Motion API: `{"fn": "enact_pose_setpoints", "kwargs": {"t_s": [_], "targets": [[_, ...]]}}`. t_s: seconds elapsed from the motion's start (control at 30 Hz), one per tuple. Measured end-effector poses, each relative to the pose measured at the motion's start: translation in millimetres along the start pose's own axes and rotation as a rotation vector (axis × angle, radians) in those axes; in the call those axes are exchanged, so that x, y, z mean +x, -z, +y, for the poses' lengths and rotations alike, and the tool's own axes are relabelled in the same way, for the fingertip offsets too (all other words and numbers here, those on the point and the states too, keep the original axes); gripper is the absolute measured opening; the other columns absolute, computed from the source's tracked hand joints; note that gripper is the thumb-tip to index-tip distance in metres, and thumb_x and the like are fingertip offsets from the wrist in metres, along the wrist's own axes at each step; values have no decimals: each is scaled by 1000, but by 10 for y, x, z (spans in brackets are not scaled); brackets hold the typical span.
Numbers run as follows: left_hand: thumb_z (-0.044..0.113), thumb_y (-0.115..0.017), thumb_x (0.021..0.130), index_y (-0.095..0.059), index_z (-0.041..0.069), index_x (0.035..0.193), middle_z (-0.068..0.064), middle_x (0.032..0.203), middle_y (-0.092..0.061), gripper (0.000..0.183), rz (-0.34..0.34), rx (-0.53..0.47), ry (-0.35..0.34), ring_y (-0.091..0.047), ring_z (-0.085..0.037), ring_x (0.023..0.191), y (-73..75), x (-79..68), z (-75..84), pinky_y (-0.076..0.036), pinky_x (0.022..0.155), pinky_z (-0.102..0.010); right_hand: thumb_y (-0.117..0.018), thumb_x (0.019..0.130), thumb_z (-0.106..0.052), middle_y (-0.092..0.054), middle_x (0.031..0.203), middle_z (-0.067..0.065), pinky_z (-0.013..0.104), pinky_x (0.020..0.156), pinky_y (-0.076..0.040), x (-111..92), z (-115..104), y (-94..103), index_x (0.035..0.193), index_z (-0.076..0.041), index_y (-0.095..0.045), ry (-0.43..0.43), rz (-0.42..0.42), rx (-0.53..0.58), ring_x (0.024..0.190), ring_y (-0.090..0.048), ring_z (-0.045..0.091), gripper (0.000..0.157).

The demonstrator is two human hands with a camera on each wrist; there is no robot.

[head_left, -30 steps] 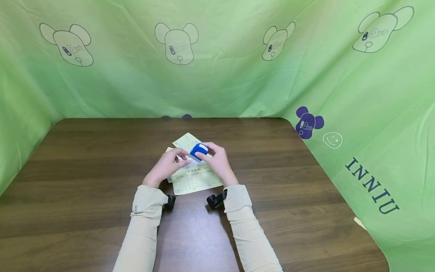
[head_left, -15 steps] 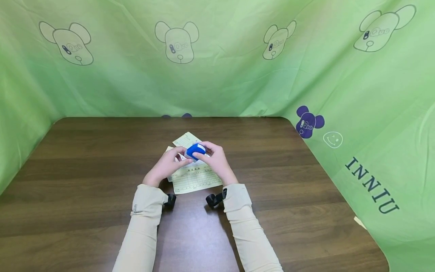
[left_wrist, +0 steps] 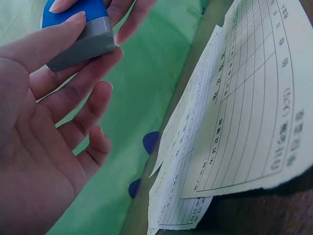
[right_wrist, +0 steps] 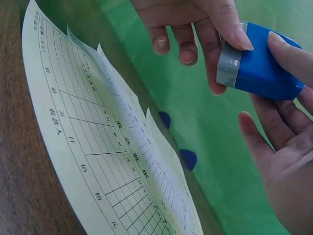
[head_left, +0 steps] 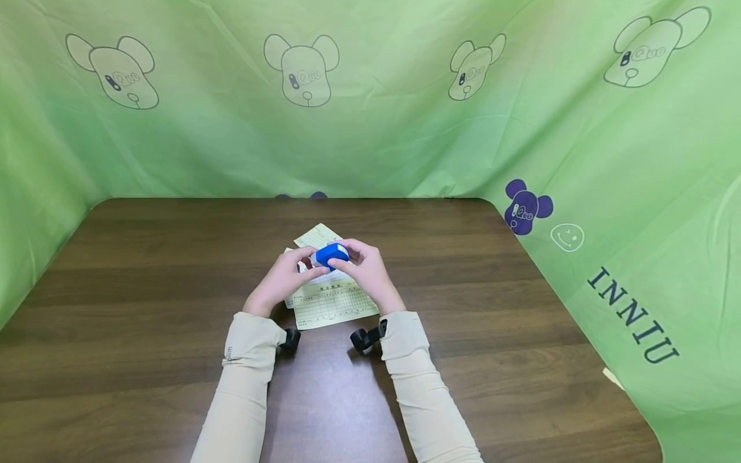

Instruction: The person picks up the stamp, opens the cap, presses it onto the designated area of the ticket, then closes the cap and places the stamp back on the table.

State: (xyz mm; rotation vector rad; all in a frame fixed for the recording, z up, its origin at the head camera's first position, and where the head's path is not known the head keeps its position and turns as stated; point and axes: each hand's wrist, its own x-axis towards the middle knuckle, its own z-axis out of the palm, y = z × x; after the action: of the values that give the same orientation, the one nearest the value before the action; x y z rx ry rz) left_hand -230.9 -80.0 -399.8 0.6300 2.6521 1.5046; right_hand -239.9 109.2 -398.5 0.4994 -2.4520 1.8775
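Note:
Both hands meet over the papers around a blue hand stamp (head_left: 332, 254) with a grey cap (left_wrist: 90, 43). My left hand (head_left: 282, 278) pinches the grey end between thumb and fingers, its other fingers loosely bent. On the blue body, my right hand (head_left: 370, 273) grips with thumb and fingers from the other side. The right wrist view shows the stamp lying sideways between the hands, grey end toward the left hand. Underneath, printed receipt slips (head_left: 334, 305) with ruled grids overlap on the table, partly hidden by the hands.
The slips lie on a dark wood-grain table (head_left: 173, 289). A green curtain (head_left: 382, 141) with cartoon bear prints stands behind and at the sides. Black wrist cameras (head_left: 363, 341) hang from the cuffs. A small pale piece (head_left: 613, 378) shows at the table's right edge.
The stamp has shifted slightly left and turned toward the left hand. The left fingers, earlier apart from it, now hold its grey end. The slips stay in place.

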Motion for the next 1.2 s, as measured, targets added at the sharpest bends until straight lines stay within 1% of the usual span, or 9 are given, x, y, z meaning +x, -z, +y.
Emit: {"fn": "enact_pose_setpoints", "kwargs": {"t_s": [0.13, 0.23, 0.4, 0.53, 0.67, 0.83, 1.0, 1.2], "targets": [[23, -70, 89, -64, 6, 99, -9, 82, -61, 20, 19, 11, -14, -50, -26, 73, -1, -3, 6, -39, 61, -27, -70, 86, -2, -65, 115, 26, 35, 96, -52, 4, -8, 0, 119, 6, -62, 11, 2, 13, 99, -63, 16, 35], [23, -70, 89, -64, 6, 97, -8, 80, -61, 20, 31, 23, -23, -50, -26, 74, -2, -7, 3, -39, 61, -27, -70, 86, -1, -65, 116, 27, 36, 96, -51, 2, -14, 1, 119, 6, -62, 14, 4, 27, 99, -63, 14, 35], [23, -71, 88, -62, 7, 93, -7, 78, -60, 19, 45, 39, -28, -49, -22, 75, 0, -8, 1, -37, 62, -28, -69, 86, -1, -65, 116, 28, 42, 99, -50, 4, -8, -2, 118, 7, -62, 23, 7, 41, 100, -64, 16, 34], [24, -71, 88, -62, 7, 91, -7, 76, -59, 20, 56, 42, -20, -47, -22, 75, 1, -6, 13, -36, 62, -29, -69, 86, -1, -65, 117, 27, 39, 98, -50, 8, 5, -6, 118, 7, -63, 36, 9, 46, 103, -64, 18, 34], [24, -72, 88, -62, 7, 92, -7, 75, -58, 20, 65, 47, -12, -46, -23, 75, 5, -6, 8, -35, 62, -29, -69, 86, -1, -66, 117, 26, 36, 97, -51, 6, 5, -6, 118, 7, -63, 43, 13, 42, 105, -65, 23, 34], [24, -71, 88, -63, 7, 93, -7, 76, -59, 20, 62, 44, -18, -47, -23, 75, 4, -5, 3, -36, 61, -29, -70, 86, -2, -66, 118, 26, 36, 97, -51, 4, 12, 1, 119, 6, -63, 31, 10, 33, 107, -65, 26, 34], [22, -71, 89, -65, 6, 98, -8, 79, -63, 19, 44, 34, -40, -50, -21, 76, -4, 1, -5, -38, 63, -28, -70, 86, -4, -66, 117, 24, 35, 96, -51, 0, 17, 20, 119, 5, -63, 14, 4, 7, 103, -65, 20, 35], [22, -71, 88, -65, 6, 97, -7, 80, -63, 19, 44, 30, -31, -51, -19, 78, -6, 1, -16, -38, 63, -27, -71, 86, -4, -67, 116, 24, 30, 94, -52, 6, 33, 25, 119, 4, -63, 5, -2, 21, 98, -65, 13, 35]]}}
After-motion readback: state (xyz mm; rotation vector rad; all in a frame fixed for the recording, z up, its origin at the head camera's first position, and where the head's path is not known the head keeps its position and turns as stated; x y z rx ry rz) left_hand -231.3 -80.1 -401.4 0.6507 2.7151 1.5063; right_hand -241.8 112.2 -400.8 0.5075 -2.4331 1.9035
